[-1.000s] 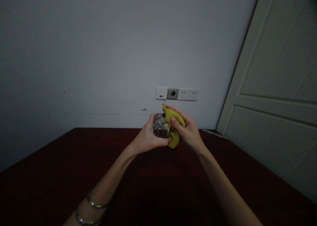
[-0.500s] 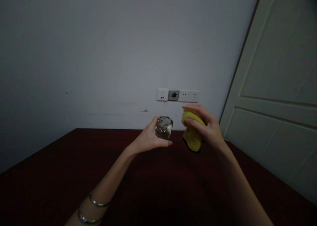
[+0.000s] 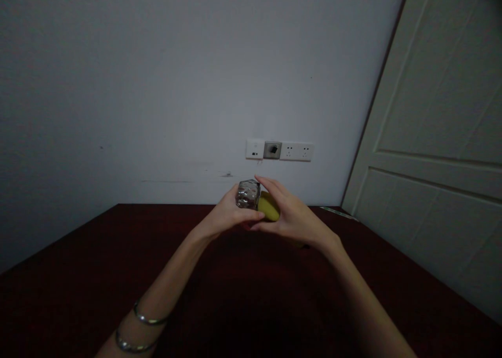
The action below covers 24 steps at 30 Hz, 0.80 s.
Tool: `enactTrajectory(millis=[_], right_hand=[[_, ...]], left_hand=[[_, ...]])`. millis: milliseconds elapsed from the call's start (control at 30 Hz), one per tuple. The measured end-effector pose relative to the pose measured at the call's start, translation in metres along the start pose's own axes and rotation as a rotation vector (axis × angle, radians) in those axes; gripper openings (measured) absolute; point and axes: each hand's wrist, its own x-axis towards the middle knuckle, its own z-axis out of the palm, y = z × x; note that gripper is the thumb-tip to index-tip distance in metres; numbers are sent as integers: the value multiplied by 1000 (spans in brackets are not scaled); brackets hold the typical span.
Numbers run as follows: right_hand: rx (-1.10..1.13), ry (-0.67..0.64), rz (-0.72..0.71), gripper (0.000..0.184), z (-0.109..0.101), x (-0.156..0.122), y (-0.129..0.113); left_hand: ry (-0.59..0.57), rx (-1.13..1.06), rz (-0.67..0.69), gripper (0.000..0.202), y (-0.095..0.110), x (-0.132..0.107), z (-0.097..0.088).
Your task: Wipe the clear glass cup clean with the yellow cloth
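A clear, faceted glass [image 3: 248, 194] is gripped between the thumb and fingers of my left hand [image 3: 224, 212], held above the dark red tabletop. My right hand [image 3: 295, 215] closes round a yellow cloth [image 3: 269, 206] at the glass's right end. The cloth appears pressed against that end, and how far it reaches inside I cannot tell. Most of the cloth is hidden behind my right hand's fingers and palm. Two silver bangles sit on my left forearm.
The dark red table [image 3: 157, 264] reaches back to a pale wall. Wall sockets [image 3: 297, 151] and a grey outlet with something black in it [image 3: 273, 149] are above its far edge. A white panelled door [image 3: 439, 138] stands at the right.
My right hand has moved left with the yellow cloth, from apart to right up against the glass. My left hand and the glass have shifted slightly left and turned.
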Motion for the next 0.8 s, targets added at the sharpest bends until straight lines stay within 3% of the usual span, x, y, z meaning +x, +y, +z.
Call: enactTrajectory(millis=[167, 367, 500, 600, 700, 800], right_hand=[[-80, 27, 13, 87, 6, 2, 0], [-149, 61, 15, 77, 10, 2, 5], [-135, 73, 17, 74, 6, -1, 9], [-42, 122, 44, 77, 3, -3, 13], [105, 157, 135, 80, 1, -3, 16], [241, 154, 224, 76, 0, -2, 14]], left_hand=[[13, 52, -66, 53, 5, 0, 3], [-16, 136, -118, 64, 3, -2, 2], [-150, 176, -89, 70, -6, 0, -10], [-243, 198, -23, 95, -11, 0, -22], [-199, 259, 60, 122, -12, -2, -31], [-143, 365, 98, 134, -12, -4, -31]])
